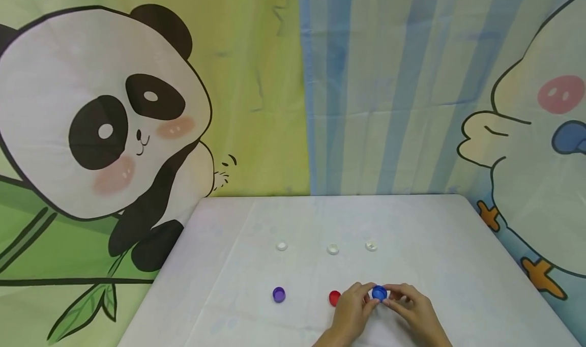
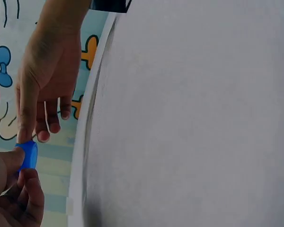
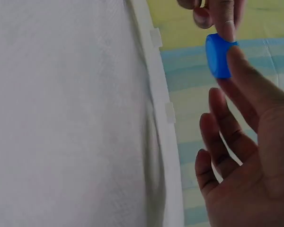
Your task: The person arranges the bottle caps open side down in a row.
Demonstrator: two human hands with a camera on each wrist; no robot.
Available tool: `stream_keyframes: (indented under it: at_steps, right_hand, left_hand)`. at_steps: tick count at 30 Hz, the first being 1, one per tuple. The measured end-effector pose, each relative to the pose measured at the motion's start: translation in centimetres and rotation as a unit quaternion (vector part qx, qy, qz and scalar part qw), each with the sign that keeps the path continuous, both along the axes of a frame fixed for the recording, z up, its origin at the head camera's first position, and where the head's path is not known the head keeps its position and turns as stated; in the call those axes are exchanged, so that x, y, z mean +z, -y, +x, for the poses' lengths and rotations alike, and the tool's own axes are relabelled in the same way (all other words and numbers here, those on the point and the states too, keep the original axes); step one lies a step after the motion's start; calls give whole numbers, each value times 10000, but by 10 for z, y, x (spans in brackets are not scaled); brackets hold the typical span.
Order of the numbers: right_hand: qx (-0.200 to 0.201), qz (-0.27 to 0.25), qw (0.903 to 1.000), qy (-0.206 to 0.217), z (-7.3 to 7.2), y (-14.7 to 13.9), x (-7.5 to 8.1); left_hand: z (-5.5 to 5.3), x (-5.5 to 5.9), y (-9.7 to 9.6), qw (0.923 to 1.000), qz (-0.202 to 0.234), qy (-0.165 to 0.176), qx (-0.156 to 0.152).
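Above the right part of the table, a small round blue cap (image 1: 379, 293) is held between both hands, its hollow side turned up toward the head view. My left hand (image 1: 351, 312) pinches it from the left, thumb and fingers at its edge. From the other side, my right hand (image 1: 415, 309) grips the rim between thumb and forefinger; in the right wrist view its other fingers (image 3: 226, 127) are spread loosely below the cap. A red cap (image 1: 334, 298) lies just left of my left hand, partly covered by it. Farther left on the table sits a purple cap (image 1: 279, 294).
Toward the back of the white-covered table (image 1: 238, 265) lie three small white round pieces: a left one (image 1: 282, 246), a middle one (image 1: 333, 249) and a right one (image 1: 371, 246). A printed curtain (image 1: 256, 108) with a panda hangs behind the table.
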State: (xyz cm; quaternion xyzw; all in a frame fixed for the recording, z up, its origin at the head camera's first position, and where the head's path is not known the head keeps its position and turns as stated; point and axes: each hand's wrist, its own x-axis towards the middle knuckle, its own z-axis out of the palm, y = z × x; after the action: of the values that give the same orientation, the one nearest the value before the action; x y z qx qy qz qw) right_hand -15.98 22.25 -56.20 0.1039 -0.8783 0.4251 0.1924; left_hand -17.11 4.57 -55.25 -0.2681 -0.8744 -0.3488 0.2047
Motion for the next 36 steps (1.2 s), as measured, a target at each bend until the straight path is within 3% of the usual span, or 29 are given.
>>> stream_keyframes:
  at_steps: [2,4,7,9,11,13,18,23,25,29,32,36]
  right_hand:
    - [89,65,9994,-343,3,6,17]
    - [91,104,9992,-363,3,8,27]
    - [-51,189,9998,11,5,11,38]
    - [-169,261,9991,287,3,10,37]
    - [-218,316,9987,344,3,12,44]
    - [-194,377,9990,126,4,13,51]
    - [101,406,9961,-781,3,15,65]
    - [7,344,9949,-951,8,23,80]
    - [-17,290,9943,-1021,9,27,86]
    - [222,131,9875,-1552,9,35,94]
    - [326,58,9812,-1900,8,39,96]
    - [355,82,9753,-2178,7,43,97]
  left_hand:
    - [-2,5,3,9998,131,-155,-80]
    - [-2,10,5,9993,259,-216,-181]
    - [-2,19,9,9984,386,-271,-309]
    - [-2,26,11,9977,445,-349,-370]
    - [-2,33,13,9969,455,-504,-400]
    - [-3,40,15,9956,486,-680,-432]
    - [-4,56,20,9925,734,-728,-651]
    - [-3,70,28,9898,935,-682,-827]
    - [-3,74,31,9881,1052,-701,-872]
    - [-4,80,37,9834,1258,-900,-951]
    - [-4,83,41,9806,1278,-1107,-992]
    - [-4,84,45,9794,1295,-1115,-1078]
